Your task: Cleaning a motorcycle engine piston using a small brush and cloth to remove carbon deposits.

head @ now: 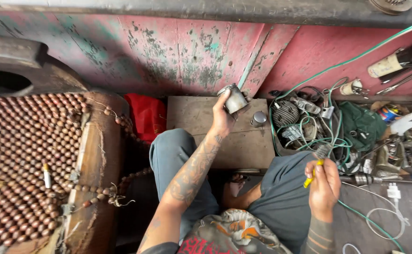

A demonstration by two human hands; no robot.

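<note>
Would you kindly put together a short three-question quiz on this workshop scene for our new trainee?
1. True or false: the left hand holds a metal cylinder up above the wooden board.
2. What does the right hand grip? A) a yellow-handled brush B) a hammer C) a red cloth
3. Fill in: the seat cover on the left is made of wooden ____.

Key: 1 true; 2 A; 3 beads.
</note>
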